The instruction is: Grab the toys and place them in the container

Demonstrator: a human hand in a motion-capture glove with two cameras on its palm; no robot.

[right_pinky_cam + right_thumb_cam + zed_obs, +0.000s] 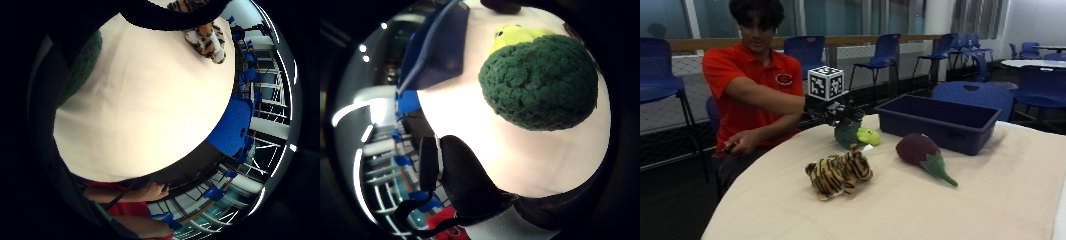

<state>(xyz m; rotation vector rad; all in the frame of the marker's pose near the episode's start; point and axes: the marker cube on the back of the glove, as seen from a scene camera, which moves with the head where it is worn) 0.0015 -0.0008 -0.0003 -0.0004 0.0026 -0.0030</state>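
So the toy closest to the action is a green crocheted turtle [854,134] with a dark green knitted shell and a bright yellow-green head, sitting on the cream tablecloth [919,210] near the person's side of the table. In the thumb side palm view the shell [540,82] fills a big chunk of the frame, so the palm is close to it, and you can see the little head with its eye poking out beside it. The gloved right hand [833,111] is right above the turtle, but I honestly can't tell if the fingers are spread or already wrapped around it. A striped plush tiger [838,175] lies a bit nearer the camera, and a dark purple plush eggplant [923,155] with a green stem is off to the side. The navy blue container [939,122] sits just behind the eggplant. The bare hand [740,142] rests down by the table's edge.
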